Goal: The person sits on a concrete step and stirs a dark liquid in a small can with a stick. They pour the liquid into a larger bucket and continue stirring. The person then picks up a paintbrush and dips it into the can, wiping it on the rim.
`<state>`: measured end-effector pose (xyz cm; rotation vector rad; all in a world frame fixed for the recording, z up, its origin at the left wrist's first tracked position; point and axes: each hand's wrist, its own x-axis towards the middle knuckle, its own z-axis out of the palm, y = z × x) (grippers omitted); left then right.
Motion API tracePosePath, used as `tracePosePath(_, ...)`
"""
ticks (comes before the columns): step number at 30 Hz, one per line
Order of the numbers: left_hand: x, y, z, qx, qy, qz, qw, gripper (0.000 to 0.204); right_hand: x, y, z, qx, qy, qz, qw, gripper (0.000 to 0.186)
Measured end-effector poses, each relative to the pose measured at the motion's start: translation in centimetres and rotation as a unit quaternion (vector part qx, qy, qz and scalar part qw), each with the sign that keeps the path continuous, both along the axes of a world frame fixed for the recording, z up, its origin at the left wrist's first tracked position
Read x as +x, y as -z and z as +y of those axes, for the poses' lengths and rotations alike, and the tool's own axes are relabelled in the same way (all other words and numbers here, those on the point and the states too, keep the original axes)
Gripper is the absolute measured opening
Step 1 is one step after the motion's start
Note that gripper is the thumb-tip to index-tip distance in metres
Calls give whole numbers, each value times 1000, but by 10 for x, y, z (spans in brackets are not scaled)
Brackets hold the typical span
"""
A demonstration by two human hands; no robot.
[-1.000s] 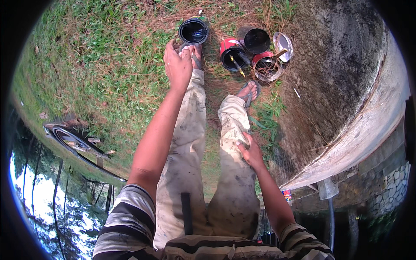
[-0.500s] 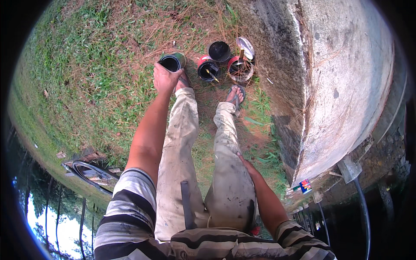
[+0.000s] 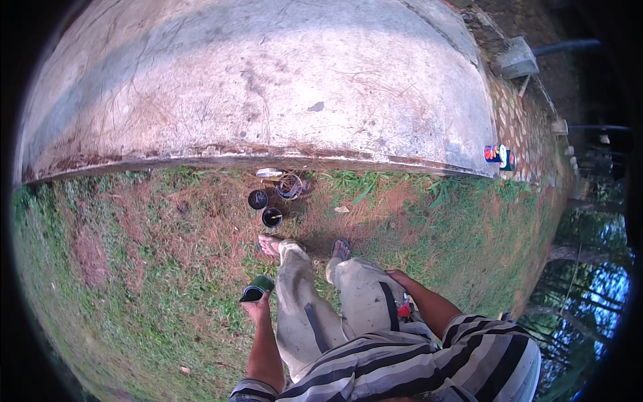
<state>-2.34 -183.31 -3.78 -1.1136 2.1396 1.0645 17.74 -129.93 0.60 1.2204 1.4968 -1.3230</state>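
My left hand [image 3: 258, 303] grips a green can [image 3: 261, 285] with a dark inside, out to the left of my legs. My right hand [image 3: 396, 276] is at my right thigh, its fingers too small and hidden to make out. Beyond my sandalled feet stand a can with a yellow-handled brush [image 3: 271, 218], a dark container [image 3: 257, 199] and a container strewn with dry needles [image 3: 289, 187]. A pale lid [image 3: 268, 173] lies behind them, beside the concrete edge.
A broad concrete slab [image 3: 268, 100] with a raised edge runs across the top. Grass with dry needles [image 3: 120, 268] lies around my feet. Colourful cans [image 3: 499, 155] stand at the slab's right end. Posts with dark pipes [image 3: 519, 57] and trees [image 3: 589, 281] are at the right.
My left hand has taken hold of the green can and lifted it away from beside my foot. The view has turned toward the slab, and my feet now face it.
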Motion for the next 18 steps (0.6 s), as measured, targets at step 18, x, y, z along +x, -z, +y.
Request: tracePosePath(18,-16,-125,105,51,451,228,861,103,315,-100,-175,15,253,90,963,40)
